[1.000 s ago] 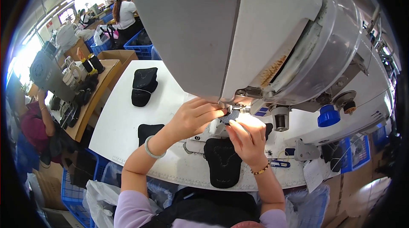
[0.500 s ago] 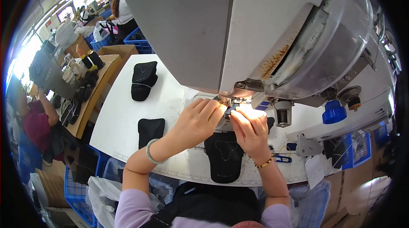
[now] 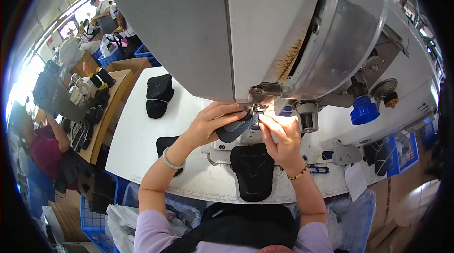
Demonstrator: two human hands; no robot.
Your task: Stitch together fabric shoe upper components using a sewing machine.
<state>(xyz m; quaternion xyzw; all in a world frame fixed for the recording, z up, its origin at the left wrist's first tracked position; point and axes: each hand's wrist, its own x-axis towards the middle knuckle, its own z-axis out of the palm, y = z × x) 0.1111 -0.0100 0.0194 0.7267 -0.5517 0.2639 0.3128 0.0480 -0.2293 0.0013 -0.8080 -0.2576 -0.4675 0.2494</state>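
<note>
A dark padded fabric piece with a greyish strip (image 3: 232,131) is under the needle area of a large grey sewing machine (image 3: 184,31). My left hand (image 3: 208,123) grips its left part, thumb and fingers closed on it. My right hand (image 3: 283,140) pinches its right end beside the lit presser foot, where the fingertips hide the edge. In front of the machine's base, a black shaped fabric piece with pale stitching (image 3: 253,172) lies flat on the white table (image 3: 137,154). Beside my left wrist lies another black piece (image 3: 166,145), partly covered by my forearm.
Farther back on the left is a tied stack of black pieces (image 3: 159,95). A blue thread clipper (image 3: 318,170) rests right of my right wrist. The machine's blue knob (image 3: 364,110) juts out on the right. Blue crates (image 3: 97,220) stand below the table; co-workers sit farther left.
My left hand has shifted left and opened its grip wider, and more of the dark piece shows. My right hand stays pinched near the needle. The view has shifted slightly.
</note>
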